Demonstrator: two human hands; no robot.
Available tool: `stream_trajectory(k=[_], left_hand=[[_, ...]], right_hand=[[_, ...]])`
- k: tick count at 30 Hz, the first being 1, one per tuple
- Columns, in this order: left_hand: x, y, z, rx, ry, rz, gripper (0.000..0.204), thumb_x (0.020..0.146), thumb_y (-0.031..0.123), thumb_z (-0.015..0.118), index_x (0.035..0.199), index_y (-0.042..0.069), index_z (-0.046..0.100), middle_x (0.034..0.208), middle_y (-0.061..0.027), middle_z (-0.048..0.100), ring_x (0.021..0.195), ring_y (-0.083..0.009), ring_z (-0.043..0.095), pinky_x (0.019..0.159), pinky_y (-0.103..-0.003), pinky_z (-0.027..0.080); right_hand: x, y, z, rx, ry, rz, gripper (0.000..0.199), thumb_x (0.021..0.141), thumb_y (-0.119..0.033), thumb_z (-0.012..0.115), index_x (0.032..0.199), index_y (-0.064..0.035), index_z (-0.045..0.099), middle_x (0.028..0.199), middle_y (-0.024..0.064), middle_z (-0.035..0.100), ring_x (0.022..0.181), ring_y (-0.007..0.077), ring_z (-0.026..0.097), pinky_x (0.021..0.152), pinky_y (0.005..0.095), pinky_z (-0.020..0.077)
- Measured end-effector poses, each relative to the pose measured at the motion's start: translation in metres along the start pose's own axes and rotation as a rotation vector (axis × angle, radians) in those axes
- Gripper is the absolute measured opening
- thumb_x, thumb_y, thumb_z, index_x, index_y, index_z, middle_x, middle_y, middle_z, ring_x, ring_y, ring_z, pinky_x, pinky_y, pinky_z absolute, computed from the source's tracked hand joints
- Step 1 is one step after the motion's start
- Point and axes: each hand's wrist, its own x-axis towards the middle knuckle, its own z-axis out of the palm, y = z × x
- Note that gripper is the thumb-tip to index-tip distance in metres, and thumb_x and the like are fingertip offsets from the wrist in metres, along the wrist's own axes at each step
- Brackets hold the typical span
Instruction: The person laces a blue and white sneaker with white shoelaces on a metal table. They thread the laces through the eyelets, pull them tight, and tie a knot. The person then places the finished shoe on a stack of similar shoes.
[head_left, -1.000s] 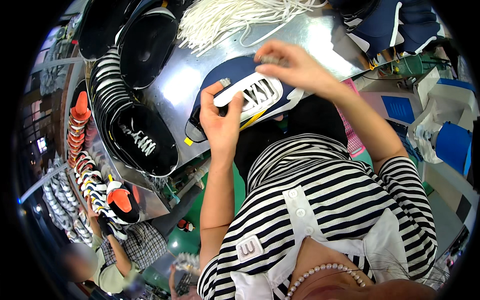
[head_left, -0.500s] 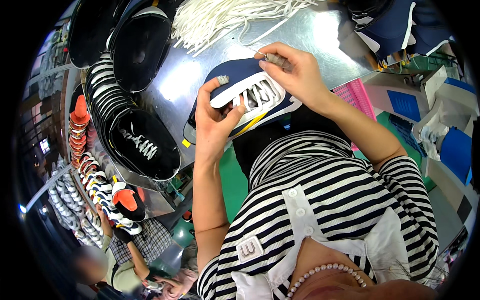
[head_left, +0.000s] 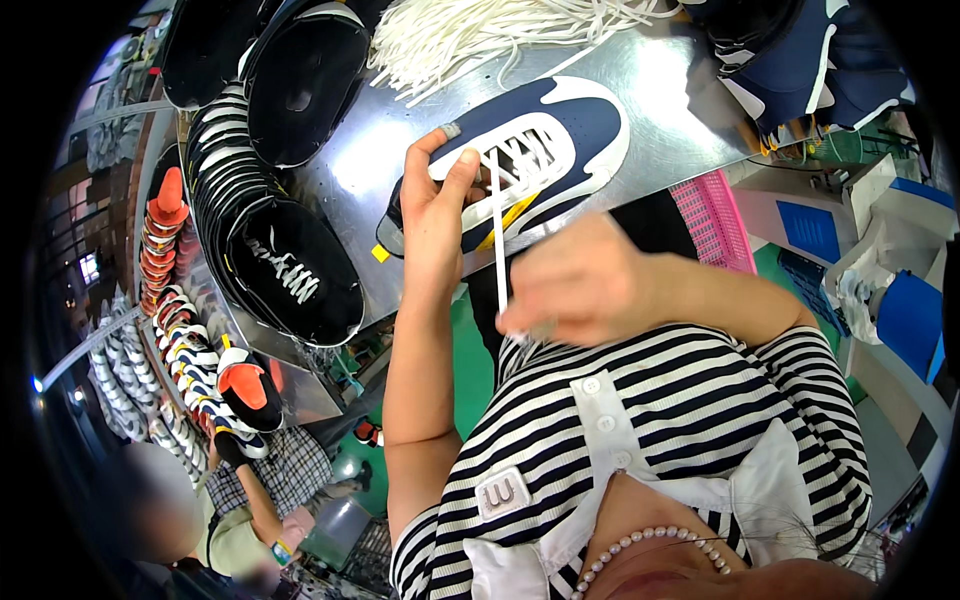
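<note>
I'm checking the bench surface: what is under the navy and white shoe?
The navy and white shoe lies on a shiny metal table. The left hand covers its near end; anything beneath the shoe is hidden.

My striped shirt and my bare arms

I wear a shirt with black and white stripes and short sleeves. A white strip runs down the front of it with small round white buttons, and the collar is white too. On the chest sits a little grey patch with a white shape on it. A string of small pale beads goes round my neck. My arms are bare from the sleeves down. My left hand [head_left: 437,215] and my right hand [head_left: 580,283] wear no gloves and no rings.
</note>
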Motion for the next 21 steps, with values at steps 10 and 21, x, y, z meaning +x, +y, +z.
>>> stream_trajectory(k=[10,21], left_hand=[[-0.032,0.001,-0.012,0.513,-0.082,0.274,0.053,0.097,0.015,0.059,0.14,-0.003,0.034,0.112,-0.0254,0.066,0.104,-0.0324,0.067,0.086,-0.038,0.052],[-0.052,-0.02,-0.005,0.798,0.052,0.593,0.027,0.087,0.008,0.069,0.11,0.001,0.056,0.083,-0.0197,0.067,0.07,-0.0368,0.066,0.06,-0.04,0.05]], right_hand=[[-0.042,0.0,-0.024,0.151,0.085,0.748,0.016,0.086,-0.013,0.072,0.101,-0.0059,0.072,0.085,0.0038,0.07,0.072,0.0082,0.062,0.064,0.0212,0.0471],[-0.029,0.02,0.009,0.35,0.248,1.083,0.017,0.088,-0.013,0.072,0.095,0.0019,0.07,0.078,0.0031,0.067,0.07,0.0058,0.062,0.058,0.0203,0.05]])
